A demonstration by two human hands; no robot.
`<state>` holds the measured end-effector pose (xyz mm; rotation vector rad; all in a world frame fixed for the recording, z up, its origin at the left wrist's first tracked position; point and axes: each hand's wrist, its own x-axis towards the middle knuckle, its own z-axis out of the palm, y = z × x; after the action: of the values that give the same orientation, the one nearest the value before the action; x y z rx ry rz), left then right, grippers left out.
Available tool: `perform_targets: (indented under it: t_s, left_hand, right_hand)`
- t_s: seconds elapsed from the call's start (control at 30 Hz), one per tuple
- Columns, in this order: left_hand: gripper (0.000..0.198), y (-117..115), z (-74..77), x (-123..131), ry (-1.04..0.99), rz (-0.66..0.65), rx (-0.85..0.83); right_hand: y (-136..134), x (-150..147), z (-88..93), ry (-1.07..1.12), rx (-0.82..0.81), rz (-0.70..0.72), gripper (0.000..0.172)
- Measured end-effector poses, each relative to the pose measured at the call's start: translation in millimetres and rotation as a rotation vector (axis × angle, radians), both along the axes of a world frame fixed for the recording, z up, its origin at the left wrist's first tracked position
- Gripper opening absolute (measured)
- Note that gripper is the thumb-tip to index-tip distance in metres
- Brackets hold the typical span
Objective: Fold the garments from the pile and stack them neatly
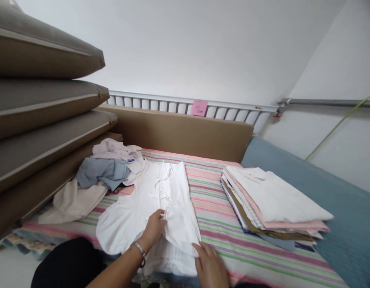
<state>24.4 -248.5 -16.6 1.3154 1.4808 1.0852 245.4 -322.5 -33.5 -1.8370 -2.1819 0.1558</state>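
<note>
A white blouse [179, 224] with thin tie strings lies partly folded on the striped bedspread in front of me. My left hand [155, 229], a metal band at its wrist, pinches the cloth near the middle, just below the strings. On the near right edge, the fingers of my right hand [210, 264] close on a sleeve or flap folded inward; the thumb is beside the fabric. The blouse's left sleeve still spreads out flat toward the left. A neat stack of folded clothes [281, 196], white on top, sits to the right, apart from my hands.
Rumpled clothes, including a blue-grey garment [102, 172] and a cream one [75, 202], lie at the left. Thick cushions [47, 96] are piled beside them. Behind stand a brown board [185, 132] and a radiator with a pink note [199, 108].
</note>
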Motion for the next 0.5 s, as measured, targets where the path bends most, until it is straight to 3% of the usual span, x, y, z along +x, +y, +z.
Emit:
perform_targets:
  t_s: [0.1, 0.23, 0.37, 0.43, 0.5]
  left_hand:
    - [0.029, -0.3, -4.2, -1.3, 0.042, 0.009, 0.010]
    - [0.033, -1.6, -5.2, 0.5, 0.106, 0.029, 0.018]
    - [0.046, -10.8, -2.7, 4.2, 0.459, 0.058, 0.291]
    - [0.050, -17.2, -4.5, 6.8, 0.673, -0.054, 0.481]
    - [0.050, -21.2, -11.0, 8.4, 0.825, -0.263, 0.630]
  right_hand:
    - [3.5, -2.1, 13.0, 0.012, -0.068, 0.021, 0.037]
    - [18.0, -15.9, 35.4, 0.067, 0.026, 0.078, 0.048]
    - [37.1, -24.8, 22.2, 0.041, -0.020, 0.135, 0.048]
    - [47.4, -21.8, 10.6, 0.016, -0.124, 0.137, 0.047]
    - [60.4, -15.0, 7.3, 0.028, -0.149, 0.133, 0.042]
